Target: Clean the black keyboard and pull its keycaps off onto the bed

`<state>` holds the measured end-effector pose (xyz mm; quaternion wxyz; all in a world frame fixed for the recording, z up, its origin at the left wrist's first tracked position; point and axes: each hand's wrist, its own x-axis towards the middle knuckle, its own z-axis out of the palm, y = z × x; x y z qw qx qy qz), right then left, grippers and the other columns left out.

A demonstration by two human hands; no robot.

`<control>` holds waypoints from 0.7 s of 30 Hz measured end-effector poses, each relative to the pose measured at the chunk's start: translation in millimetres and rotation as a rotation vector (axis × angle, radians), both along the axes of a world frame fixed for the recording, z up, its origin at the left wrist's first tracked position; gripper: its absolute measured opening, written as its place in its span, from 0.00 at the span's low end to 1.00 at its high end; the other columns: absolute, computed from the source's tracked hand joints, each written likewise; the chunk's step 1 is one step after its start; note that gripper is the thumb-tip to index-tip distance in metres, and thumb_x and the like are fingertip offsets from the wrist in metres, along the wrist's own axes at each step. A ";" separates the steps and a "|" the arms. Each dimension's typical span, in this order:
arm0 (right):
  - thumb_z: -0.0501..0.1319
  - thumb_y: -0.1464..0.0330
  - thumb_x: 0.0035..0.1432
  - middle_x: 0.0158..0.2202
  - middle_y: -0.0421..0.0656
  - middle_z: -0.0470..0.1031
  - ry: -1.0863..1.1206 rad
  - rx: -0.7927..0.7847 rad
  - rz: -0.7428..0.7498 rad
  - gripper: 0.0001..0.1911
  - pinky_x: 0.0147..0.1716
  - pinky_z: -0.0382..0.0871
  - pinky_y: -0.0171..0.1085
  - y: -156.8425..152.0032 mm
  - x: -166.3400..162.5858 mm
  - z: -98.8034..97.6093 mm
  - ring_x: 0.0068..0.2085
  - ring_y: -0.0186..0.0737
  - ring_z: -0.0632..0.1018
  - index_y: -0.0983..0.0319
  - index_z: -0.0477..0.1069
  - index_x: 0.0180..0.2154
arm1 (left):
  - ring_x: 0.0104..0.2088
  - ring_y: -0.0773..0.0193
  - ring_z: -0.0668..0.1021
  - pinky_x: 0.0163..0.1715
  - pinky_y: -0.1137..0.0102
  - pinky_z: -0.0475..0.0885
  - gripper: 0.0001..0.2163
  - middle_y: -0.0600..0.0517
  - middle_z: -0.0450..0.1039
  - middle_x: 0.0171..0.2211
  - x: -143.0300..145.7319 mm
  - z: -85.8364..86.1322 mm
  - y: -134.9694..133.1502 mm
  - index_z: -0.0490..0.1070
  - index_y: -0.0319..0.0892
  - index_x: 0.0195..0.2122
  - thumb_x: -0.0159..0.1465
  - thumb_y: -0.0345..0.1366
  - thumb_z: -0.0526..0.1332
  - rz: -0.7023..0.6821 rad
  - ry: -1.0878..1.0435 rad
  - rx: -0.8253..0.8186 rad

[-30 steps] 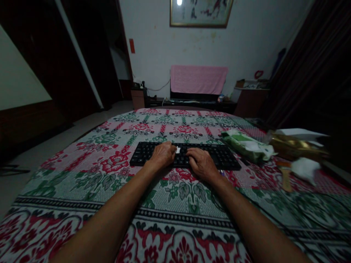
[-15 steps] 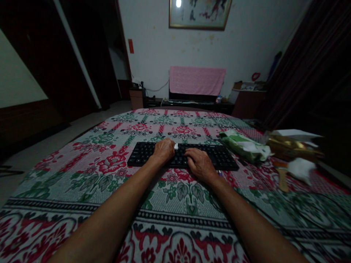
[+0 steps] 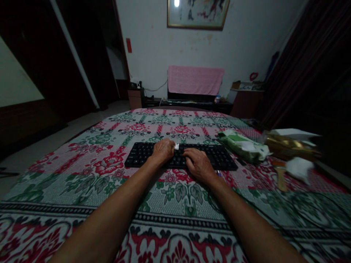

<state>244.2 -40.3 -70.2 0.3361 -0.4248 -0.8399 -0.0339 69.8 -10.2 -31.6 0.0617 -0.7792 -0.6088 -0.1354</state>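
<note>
A black computer keyboard [image 3: 222, 157] lies on the flowered tablecloth in front of me. Over its left-middle keys, my left hand [image 3: 163, 151] is closed, with a small white wad of tissue [image 3: 177, 146] poking out at the fingertips. My right hand [image 3: 199, 163] rests on the keyboard right of the middle, its fingers bent loosely over the keys and the thumb apart. It holds nothing that I can see. The left fingertips are mostly hidden behind the hand.
Right of the keyboard lie a green-and-white tissue pack [image 3: 244, 146], a flat brush [image 3: 281, 178], a crumpled white tissue [image 3: 300, 169] and a gold box [image 3: 290, 146]. Dark cables [image 3: 274, 222] run across the tablecloth [image 3: 90, 179] at the right.
The view has shifted slightly. The white wad at my left fingertips has changed shape a little; both hands stay at nearly the same places on the keyboard.
</note>
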 end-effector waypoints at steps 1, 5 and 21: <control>0.52 0.74 0.55 0.45 0.44 0.73 0.000 -0.002 0.001 0.11 0.46 0.61 0.42 0.1 -0.1 -0.1 0.48 0.41 0.71 0.61 0.70 0.38 | 0.40 0.58 0.76 0.38 0.68 0.69 0.15 0.45 0.74 0.39 0.9 -0.2 0.4 0.73 0.44 0.43 0.62 0.37 0.48 -0.001 0.011 -0.003; 0.52 0.74 0.54 0.45 0.44 0.73 0.003 -0.010 0.007 0.11 0.47 0.61 0.42 0.0 0.0 -0.1 0.49 0.41 0.70 0.61 0.70 0.39 | 0.39 0.58 0.76 0.37 0.69 0.69 0.15 0.46 0.74 0.38 -0.1 2.5 0.5 0.74 0.46 0.42 0.61 0.35 0.49 -0.035 0.035 -0.061; 0.52 0.74 0.55 0.45 0.45 0.72 0.008 0.005 -0.007 0.11 0.47 0.61 0.43 -1.5 -0.7 0.6 0.48 0.41 0.70 0.61 0.70 0.39 | 0.39 0.59 0.75 0.38 0.69 0.68 0.14 0.48 0.74 0.37 0.9 1.9 3.5 0.74 0.47 0.41 0.61 0.35 0.50 -0.088 0.020 -0.037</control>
